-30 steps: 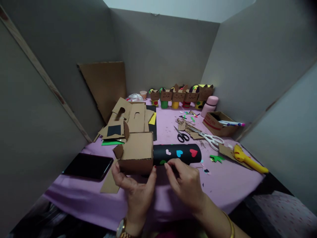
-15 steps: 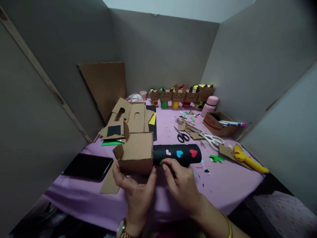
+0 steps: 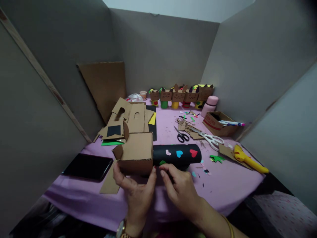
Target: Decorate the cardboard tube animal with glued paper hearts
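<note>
A brown cardboard box (image 3: 137,147) with two rounded ears lies on its side on the purple cloth. It meets a black paper tube (image 3: 158,154) with pink, blue, red and green cut-out hearts on it. My left hand (image 3: 138,191) spans the box's near side and grips it, thumb at the right corner, fingers at the left. Just below the tube's near side, by a green cut-out, is my right hand (image 3: 179,185), thumb and forefinger drawn together. Whatever lies between those fingertips is too small to make out.
Left of the box lie a black tablet (image 3: 88,167) and cardboard pieces (image 3: 135,117). Black scissors (image 3: 182,136), white scissors (image 3: 213,140), paper scraps and a yellow glue gun (image 3: 250,162) are on the right. Several box-headed figures (image 3: 178,96) and a pink bottle (image 3: 210,105) stand behind.
My right hand's fingertips have slid slightly down off the green cut-out on the tube, leaving more of it visible. My left hand and the box have hardly moved.
</note>
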Available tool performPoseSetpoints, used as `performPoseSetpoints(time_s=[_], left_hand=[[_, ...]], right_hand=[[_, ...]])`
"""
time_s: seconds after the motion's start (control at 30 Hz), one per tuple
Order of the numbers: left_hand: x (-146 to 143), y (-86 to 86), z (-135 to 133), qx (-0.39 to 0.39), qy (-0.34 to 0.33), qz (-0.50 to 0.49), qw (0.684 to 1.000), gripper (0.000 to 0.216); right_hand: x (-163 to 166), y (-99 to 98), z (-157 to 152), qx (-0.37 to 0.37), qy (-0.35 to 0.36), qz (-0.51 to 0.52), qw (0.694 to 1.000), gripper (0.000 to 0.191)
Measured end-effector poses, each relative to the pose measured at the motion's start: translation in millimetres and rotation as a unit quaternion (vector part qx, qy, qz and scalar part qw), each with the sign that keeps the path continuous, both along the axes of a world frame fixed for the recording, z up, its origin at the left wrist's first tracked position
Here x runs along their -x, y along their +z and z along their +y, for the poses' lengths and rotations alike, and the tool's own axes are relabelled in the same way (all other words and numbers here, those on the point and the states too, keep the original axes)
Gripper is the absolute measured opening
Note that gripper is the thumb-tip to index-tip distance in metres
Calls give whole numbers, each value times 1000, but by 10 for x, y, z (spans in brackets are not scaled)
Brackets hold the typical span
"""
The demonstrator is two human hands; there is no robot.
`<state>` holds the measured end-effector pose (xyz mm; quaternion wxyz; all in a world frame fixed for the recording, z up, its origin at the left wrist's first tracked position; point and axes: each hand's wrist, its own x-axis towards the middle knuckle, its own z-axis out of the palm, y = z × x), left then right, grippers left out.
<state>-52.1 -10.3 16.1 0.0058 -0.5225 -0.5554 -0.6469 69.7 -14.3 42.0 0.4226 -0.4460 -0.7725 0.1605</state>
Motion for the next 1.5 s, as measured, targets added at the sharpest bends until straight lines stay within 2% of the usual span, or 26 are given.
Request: performPoseSetpoints(time_s=[0.5, 0.7, 1.1, 1.3, 1.5], left_hand=[[22, -53, -3, 17, -10, -18, 1000, 110], [36, -63, 4, 5, -8, -14, 1000, 109], [41, -58, 10, 20, 4, -9, 1000, 109], [34, -46, 7, 32, -5, -25, 999, 111], [35, -32, 15, 23, 7, -14, 1000, 111]], right_hand=[[-7, 119, -38, 61, -4, 76, 995, 21], [-23, 107, -59, 36, -8, 89, 995, 27], [-33, 35, -93, 59, 13, 47, 997, 28], [-65, 31, -111, 45, -17, 43, 998, 27], [-80, 24, -129, 68, -6, 19, 997, 28]])
